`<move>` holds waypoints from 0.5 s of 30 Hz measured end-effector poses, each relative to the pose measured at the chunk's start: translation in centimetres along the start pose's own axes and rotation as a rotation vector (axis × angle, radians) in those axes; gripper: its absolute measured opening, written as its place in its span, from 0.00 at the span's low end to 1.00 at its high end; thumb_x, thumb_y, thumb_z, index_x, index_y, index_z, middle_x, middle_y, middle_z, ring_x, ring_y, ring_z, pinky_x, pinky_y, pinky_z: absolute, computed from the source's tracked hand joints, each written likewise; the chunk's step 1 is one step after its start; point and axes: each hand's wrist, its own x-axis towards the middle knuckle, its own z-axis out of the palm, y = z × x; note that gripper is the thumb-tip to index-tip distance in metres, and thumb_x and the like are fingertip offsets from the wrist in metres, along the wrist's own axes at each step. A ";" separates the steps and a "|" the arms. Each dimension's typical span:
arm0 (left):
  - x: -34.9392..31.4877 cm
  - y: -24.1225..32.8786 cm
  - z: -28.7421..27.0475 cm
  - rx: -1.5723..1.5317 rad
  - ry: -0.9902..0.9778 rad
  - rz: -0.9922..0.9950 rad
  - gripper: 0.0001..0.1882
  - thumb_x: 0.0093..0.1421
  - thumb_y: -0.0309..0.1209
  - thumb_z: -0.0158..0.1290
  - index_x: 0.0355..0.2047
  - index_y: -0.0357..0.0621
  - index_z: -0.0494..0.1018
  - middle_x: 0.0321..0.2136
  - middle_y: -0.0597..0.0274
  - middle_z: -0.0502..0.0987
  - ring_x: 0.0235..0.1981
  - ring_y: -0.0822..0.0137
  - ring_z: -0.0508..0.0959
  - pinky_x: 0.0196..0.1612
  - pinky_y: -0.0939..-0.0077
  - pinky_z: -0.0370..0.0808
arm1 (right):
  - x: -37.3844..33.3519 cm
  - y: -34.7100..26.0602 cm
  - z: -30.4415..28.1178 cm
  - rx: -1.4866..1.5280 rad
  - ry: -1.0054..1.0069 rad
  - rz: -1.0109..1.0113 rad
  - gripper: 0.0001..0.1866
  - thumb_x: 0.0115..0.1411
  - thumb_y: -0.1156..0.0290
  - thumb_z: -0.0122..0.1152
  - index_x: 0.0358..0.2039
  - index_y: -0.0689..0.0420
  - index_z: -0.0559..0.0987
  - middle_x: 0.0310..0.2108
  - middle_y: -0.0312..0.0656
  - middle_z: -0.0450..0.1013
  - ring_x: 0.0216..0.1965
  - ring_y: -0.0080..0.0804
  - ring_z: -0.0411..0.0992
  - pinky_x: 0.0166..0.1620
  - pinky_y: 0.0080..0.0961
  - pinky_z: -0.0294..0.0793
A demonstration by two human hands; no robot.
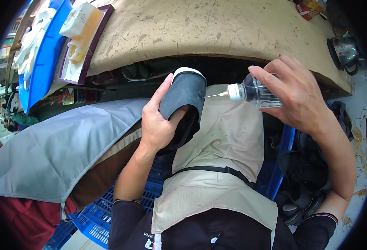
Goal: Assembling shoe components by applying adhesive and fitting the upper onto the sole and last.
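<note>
Dark shirt point(191, 237) and beige apron point(216, 125) of the wearer are nearest, at six o'clock. Just above centre, toward twelve o'clock, the left hand point(158, 125) curls around a dark grey shoe point(185, 89) with a white edge, thumb at its opening. At two o'clock, the right hand point(294, 89) has its fingers bent around a clear bottle point(260, 95); from its white cap a needle point(213, 96) points to nine o'clock, tip at the shoe's side, contact unclear

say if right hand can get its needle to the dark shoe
Likely yes: the right hand holds the clear bottle, its needle pointing at the dark shoe in the left hand, and nothing visible stands between.
</note>
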 end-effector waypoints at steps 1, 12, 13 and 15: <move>0.0 -0.1 0.0 0.021 0.003 0.018 0.39 0.51 0.17 0.62 0.66 0.39 0.67 0.59 0.49 0.76 0.57 0.55 0.78 0.60 0.70 0.72 | -0.1 0.0 0.0 -0.006 0.002 0.002 0.43 0.34 0.71 0.81 0.56 0.54 0.76 0.42 0.39 0.71 0.40 0.38 0.68 0.44 0.32 0.71; -0.3 -0.8 -0.1 0.195 -0.019 0.080 0.40 0.51 0.16 0.63 0.66 0.38 0.67 0.60 0.48 0.76 0.56 0.55 0.79 0.60 0.69 0.73 | -0.2 -0.1 -0.1 -0.072 0.046 0.001 0.41 0.29 0.71 0.83 0.50 0.51 0.77 0.37 0.36 0.69 0.38 0.34 0.66 0.44 0.29 0.68; -0.3 -0.9 -0.1 0.213 -0.021 0.082 0.40 0.50 0.17 0.63 0.66 0.38 0.67 0.59 0.48 0.76 0.56 0.55 0.79 0.59 0.70 0.74 | -0.1 -0.1 -0.2 -0.070 0.048 0.000 0.41 0.29 0.70 0.83 0.50 0.51 0.77 0.37 0.36 0.69 0.38 0.34 0.66 0.44 0.29 0.68; -0.3 -1.0 -0.2 0.228 -0.018 0.082 0.40 0.50 0.17 0.64 0.66 0.38 0.68 0.59 0.47 0.77 0.55 0.54 0.80 0.58 0.70 0.74 | 0.0 -0.3 -0.4 -0.070 0.049 -0.004 0.41 0.29 0.70 0.83 0.50 0.51 0.77 0.37 0.36 0.69 0.38 0.34 0.66 0.44 0.30 0.68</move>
